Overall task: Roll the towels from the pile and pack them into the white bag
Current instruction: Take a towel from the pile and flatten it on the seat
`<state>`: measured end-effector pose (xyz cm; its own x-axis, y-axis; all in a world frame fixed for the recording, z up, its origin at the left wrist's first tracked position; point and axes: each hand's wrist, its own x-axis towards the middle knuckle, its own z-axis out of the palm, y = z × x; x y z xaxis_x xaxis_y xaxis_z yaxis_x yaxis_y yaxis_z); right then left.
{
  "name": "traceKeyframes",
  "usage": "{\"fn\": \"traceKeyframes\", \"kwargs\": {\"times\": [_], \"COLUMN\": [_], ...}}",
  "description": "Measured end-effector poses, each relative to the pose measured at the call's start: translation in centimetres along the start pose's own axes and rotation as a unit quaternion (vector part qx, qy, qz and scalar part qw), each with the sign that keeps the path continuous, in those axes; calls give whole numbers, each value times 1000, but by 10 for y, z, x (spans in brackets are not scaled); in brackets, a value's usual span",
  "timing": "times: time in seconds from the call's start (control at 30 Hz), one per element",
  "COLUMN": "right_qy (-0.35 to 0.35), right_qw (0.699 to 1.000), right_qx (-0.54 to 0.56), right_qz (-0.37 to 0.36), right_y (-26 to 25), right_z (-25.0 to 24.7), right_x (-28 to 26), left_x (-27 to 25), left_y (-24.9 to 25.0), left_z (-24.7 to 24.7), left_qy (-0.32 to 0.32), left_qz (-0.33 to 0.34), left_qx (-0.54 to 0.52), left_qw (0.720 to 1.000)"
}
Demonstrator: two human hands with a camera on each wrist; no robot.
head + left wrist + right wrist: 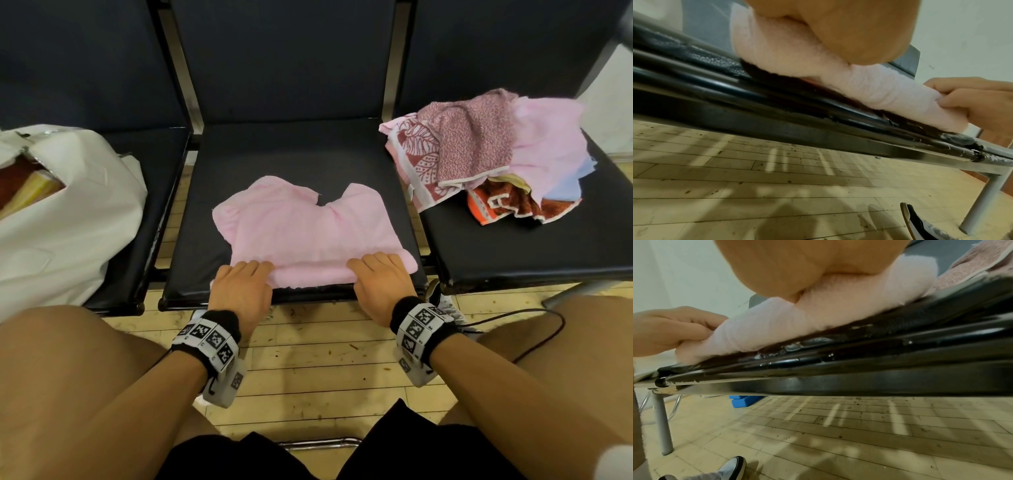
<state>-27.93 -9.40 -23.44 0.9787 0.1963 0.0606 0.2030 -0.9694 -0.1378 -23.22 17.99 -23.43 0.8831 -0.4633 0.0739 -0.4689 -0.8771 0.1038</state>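
A pink towel [301, 226] lies spread on the middle black seat [294, 150], its near edge rolled into a thick fold [308, 274] at the seat's front. My left hand [241, 284] grips the roll's left end, fingers curled over it. My right hand [380, 277] grips the right end the same way. In the left wrist view the pink roll [869, 87] runs from my left palm [838, 29] to my right hand [970, 100]. In the right wrist view the roll [789, 321] stretches to my left hand [674, 331]. The white bag [61, 219] sits on the left seat.
A pile of patterned and pink towels [493, 154] lies on the right seat [513, 253]. The bag's opening [27, 185] shows yellow and red contents. My bare knees frame the view below, over a wooden floor [308, 370]. A blue object [744, 400] lies under the bench.
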Motion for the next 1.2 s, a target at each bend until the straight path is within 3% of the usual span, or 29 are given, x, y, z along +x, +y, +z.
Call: {"fn": "traceKeyframes", "kwargs": {"times": [0.13,0.3,0.43,0.57,0.83,1.0,1.1,1.2], "right_qy": [-55,74,101,52,75,38,70,113], "right_qw": [998,997,992,998,997,999,997,993], "right_qx": [29,10,-15,26,-6,14,44,4], "right_qz": [24,-10,-70,-25,-20,-6,-4,-22], "right_y": [-1,4,2,-3,4,-1,0,5], "right_z": [-5,6,14,14,12,5,7,14], "right_x": [1,1,0,-6,0,3,3,5], "left_x": [-1,1,-1,-6,-2,1,1,2], "left_y": [0,-4,-3,3,0,2,1,-2], "left_z": [3,8,17,15,10,3,7,11], "left_qy": [-24,71,67,48,48,9,24,75], "left_qz": [-14,15,86,57,30,-1,-6,6], "left_qx": [1,16,-2,-16,1,11,-9,9], "left_qw": [1000,997,994,997,998,1000,1000,997]}}
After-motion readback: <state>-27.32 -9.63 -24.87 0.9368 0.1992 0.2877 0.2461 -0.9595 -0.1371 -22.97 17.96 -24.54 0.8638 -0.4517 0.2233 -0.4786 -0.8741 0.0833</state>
